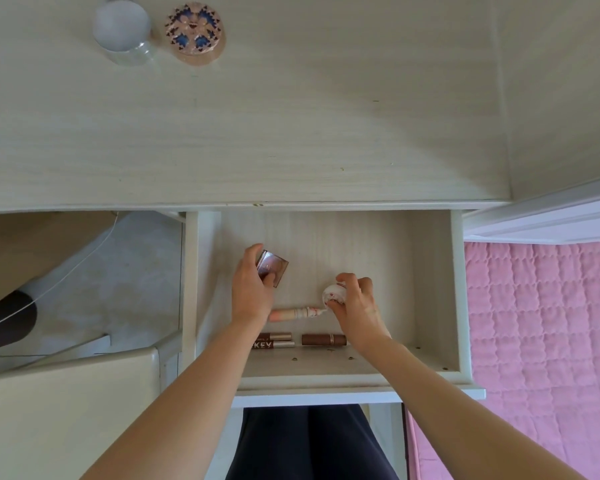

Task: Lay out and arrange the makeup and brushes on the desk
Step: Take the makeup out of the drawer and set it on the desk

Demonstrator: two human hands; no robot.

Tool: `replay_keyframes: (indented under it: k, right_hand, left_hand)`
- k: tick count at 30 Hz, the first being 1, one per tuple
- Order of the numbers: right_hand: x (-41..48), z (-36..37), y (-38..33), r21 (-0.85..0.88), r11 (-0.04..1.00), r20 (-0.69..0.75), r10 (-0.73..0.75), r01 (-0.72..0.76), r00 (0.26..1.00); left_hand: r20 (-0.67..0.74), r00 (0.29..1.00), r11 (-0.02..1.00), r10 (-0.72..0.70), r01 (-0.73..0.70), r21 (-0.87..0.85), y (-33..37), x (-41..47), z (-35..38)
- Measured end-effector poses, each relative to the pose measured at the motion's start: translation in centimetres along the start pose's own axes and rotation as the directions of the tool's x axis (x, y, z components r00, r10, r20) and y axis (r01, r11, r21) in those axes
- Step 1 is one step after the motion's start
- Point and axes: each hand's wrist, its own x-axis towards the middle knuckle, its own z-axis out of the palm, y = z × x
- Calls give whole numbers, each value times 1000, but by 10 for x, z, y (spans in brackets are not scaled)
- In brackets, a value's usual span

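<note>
Both hands in the open white drawer (433, 289) under the pale wood desk (291, 116). Left hand (252, 289) fingers clamped on a square metallic-pink compact (273, 268), tilted. Right hand (355, 306) fingers curled round a small white round pot (333, 294). Peach tube (291, 314) lies between the hands; brown lipstick tubes (323, 339) near the drawer front. Ornate round compact (196, 32) and a clear jar (123, 29) sit on the desk, far back.

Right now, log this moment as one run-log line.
left hand: grips square compact | right hand: grips round white case | place: open drawer
</note>
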Motion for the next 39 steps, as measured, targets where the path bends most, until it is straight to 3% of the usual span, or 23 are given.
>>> replay_keyframes:
  k: [7, 15, 21, 27, 39]
  right_hand:
    - [-14, -21, -20, 57, 998, -44, -13, 16, 999]
    - [-36, -60, -68, 215, 976, -134, -5, 34, 991]
    - [-47, -79, -108, 293, 947, -200, -74, 131, 977]
    - [-38, -94, -152, 329, 926, -237, -111, 187, 965]
    - [33, -96, -250, 298, 919, -205, -204, 259, 957]
  left_hand:
    - [-36, 998, 984, -45, 38, -172, 13, -27, -21]
    - [-80, 991, 895, -105, 59, -443, 52, -52, -64]
    - [-124, 986, 846, -115, 31, -532, 69, -58, -100]
    - [-165, 980, 829, -113, 2, -559, 83, -42, -135]
    - [-285, 958, 905, -43, -84, -416, 114, 30, -195]
